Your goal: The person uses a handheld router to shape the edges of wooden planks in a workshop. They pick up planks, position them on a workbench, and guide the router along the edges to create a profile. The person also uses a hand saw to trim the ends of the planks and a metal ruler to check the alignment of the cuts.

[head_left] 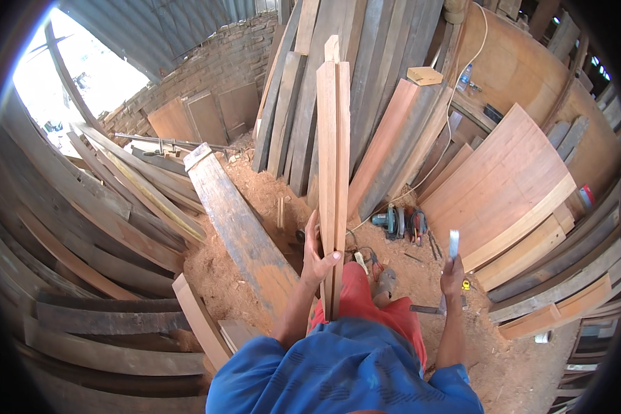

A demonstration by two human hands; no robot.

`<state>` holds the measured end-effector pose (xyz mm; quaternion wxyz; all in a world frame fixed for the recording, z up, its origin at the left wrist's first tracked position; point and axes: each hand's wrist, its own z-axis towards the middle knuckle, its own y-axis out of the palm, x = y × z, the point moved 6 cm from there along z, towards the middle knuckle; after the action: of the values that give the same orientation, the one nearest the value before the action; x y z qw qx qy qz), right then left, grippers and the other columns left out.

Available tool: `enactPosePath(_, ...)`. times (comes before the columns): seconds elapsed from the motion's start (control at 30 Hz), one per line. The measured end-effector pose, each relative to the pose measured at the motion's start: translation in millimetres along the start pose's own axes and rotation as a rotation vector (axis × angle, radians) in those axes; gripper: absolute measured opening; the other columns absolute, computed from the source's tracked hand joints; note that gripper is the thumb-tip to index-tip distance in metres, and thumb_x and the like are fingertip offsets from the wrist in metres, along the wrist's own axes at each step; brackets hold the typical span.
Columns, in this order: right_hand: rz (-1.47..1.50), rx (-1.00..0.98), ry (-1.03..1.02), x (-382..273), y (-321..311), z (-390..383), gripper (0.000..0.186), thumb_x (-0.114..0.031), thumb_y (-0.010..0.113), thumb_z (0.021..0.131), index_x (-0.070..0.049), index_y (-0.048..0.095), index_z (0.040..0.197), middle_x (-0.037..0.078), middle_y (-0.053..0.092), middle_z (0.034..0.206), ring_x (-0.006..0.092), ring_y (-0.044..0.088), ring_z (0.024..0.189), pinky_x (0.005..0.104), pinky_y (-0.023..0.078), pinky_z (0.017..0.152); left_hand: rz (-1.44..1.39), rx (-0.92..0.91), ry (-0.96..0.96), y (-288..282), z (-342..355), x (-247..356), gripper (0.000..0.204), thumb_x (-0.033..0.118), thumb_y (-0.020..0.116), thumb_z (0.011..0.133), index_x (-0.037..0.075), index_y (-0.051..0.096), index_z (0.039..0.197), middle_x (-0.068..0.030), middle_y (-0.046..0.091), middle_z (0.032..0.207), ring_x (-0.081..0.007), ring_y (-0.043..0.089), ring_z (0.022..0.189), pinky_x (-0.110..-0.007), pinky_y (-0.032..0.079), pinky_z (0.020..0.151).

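The long, pinkish-brown wooden beam [328, 165] stands up tall in front of the person, its low end by the lap and a thin, pale peg [332, 48] poking out of its top. A groove runs down the side I can see. The left hand [315, 259] is part-way curled: its palm is on the beam's left side, and its thumb lies over the near face. The right hand [452, 276] is closed tight around a flat, silvery-blue blade tool [454, 243], maybe a chisel, pointing up and well apart from the wood.

To do this well, I'd say hold the beam firmly so it can't tip, and mind that blade: sharp end away from the other hand and the red shorts [400, 310]. Watch the blue-green power tool [391, 222] on the dusty floor [490, 359], too.
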<state>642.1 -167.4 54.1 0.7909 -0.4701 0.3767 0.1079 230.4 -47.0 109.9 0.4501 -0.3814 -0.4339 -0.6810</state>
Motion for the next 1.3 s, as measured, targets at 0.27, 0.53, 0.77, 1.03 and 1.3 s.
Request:
enactPosePath(0.27,0.355,-0.365,-0.322,-270.7,-14.5,6.9,0.039,-0.030,0.067,0.098,0.001,0.060,0.120,0.011,0.062,0.083,0.0213,0.059,0.075,0.0393,0.049,0.071,0.101,0.207,0.222,-5.4,2.8,64.7,0.128,0.050,0.084,0.070,-0.001,0.008,0.159,-0.0235,0.045,0.138,-0.0315,0.052,0.126,-0.045,0.044,0.103)
enactPosePath(0.53,0.946,-1.017,0.258,-286.2,75.6,-55.2,0.052,-0.047,0.058,0.102,0.004,0.067,0.113,-0.005,0.046,0.060,0.0031,0.032,0.046,0.0230,0.026,0.040,0.346,0.380,0.479,-40.0,36.7,123.5,0.099,0.043,0.073,0.086,-0.007,0.019,0.153,-0.0272,0.040,0.145,-0.0355,0.047,0.132,-0.047,0.039,0.111)
enactPosePath(0.77,1.088,-0.546,0.207,-285.0,69.3,-2.1,0.054,-0.057,0.056,0.100,-0.004,0.061,0.105,-0.003,0.049,0.067,0.0056,0.041,0.047,0.0227,0.035,0.043,-0.334,0.224,0.332,27.0,18.9,94.6,0.069,0.040,0.065,0.093,0.000,0.042,0.143,-0.0149,0.053,0.137,-0.0286,0.049,0.132,-0.045,0.038,0.113)
enactPosePath(1.03,1.132,-0.439,-0.096,-299.0,30.0,-2.9,0.069,-0.045,0.077,0.089,0.005,0.050,0.128,0.004,0.060,0.101,0.0095,0.056,0.081,0.0258,0.046,0.065,-0.858,0.260,0.134,77.3,5.5,65.1,0.074,0.052,0.067,0.092,0.004,0.044,0.143,-0.0135,0.052,0.141,-0.0262,0.048,0.134,-0.044,0.035,0.116)
enactPosePath(1.3,1.264,-0.371,-0.066,-300.9,35.1,4.1,0.072,-0.027,0.077,0.080,0.004,0.044,0.136,0.012,0.060,0.116,0.0195,0.056,0.113,0.0349,0.047,0.095,-0.980,0.127,0.084,104.9,-14.7,50.2,0.077,0.056,0.063,0.092,0.003,0.043,0.145,-0.0148,0.051,0.143,-0.0271,0.050,0.132,-0.043,0.037,0.113)
